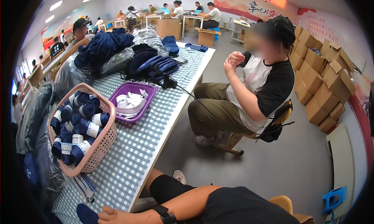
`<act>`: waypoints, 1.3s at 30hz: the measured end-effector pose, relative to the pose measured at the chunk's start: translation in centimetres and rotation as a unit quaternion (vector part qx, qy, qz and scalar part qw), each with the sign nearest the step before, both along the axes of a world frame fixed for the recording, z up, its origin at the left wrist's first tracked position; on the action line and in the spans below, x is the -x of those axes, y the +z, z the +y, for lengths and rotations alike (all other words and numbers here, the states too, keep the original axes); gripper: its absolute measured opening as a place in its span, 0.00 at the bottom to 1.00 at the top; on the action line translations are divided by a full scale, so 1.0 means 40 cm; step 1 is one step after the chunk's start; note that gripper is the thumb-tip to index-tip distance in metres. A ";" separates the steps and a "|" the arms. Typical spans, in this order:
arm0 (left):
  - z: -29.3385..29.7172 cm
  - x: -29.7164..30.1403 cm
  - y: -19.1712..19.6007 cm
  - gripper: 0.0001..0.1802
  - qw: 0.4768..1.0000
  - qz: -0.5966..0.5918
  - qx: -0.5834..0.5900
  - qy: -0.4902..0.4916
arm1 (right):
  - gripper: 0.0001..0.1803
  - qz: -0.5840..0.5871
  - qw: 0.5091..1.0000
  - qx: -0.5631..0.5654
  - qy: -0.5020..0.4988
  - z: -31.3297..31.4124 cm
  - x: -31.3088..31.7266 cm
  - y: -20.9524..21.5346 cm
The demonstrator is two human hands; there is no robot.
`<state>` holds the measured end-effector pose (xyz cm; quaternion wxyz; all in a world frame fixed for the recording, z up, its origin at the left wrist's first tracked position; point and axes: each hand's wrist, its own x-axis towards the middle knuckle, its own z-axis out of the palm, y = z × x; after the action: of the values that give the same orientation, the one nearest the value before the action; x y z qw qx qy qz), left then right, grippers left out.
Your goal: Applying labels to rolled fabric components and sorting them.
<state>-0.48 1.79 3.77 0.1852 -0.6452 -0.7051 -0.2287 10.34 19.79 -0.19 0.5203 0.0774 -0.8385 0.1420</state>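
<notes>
At the lower left edge my right hand point(110, 216) lies over the checked tablecloth, its fingers curled on a navy sock point(86, 213) whose rounded end sticks out to the left. The lower part of the hand is cut off by the frame. My left hand is out of view. Ahead of the right hand lie a few white and blue strips point(85, 187). Just beyond them stands a pink plastic basket point(102, 148), filled with several navy rolls point(87, 109) wrapped in white paper bands. Beside it, a purple tray point(149, 94) holds white label bands point(130, 102).
Navy textiles point(150, 64) and clear plastic bags point(70, 76) cover the table's far end. A co-worker point(249, 79) sits right of the table, both hands raised together. Cardboard boxes point(323, 76) line the right wall; a blue stool point(334, 200) stands at lower right.
</notes>
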 end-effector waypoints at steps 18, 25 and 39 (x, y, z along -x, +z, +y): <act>-0.018 -0.035 0.017 0.19 0.984 -0.042 0.059 0.161 | 0.13 -0.095 0.985 0.065 -0.130 -0.051 0.031 -0.014; 0.005 -0.032 0.048 0.16 0.956 -0.171 0.117 0.209 | 0.13 -0.246 0.955 0.066 -0.155 -0.044 0.022 0.020; 0.022 -0.037 0.045 0.08 0.968 -0.175 -0.036 0.178 | 0.06 -0.197 0.979 0.028 -0.045 -0.009 -0.015 0.104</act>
<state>0.99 2.68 5.58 0.1200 -0.4519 -0.8214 -0.3266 10.95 19.45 3.95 0.3523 -0.0049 -0.9230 0.1545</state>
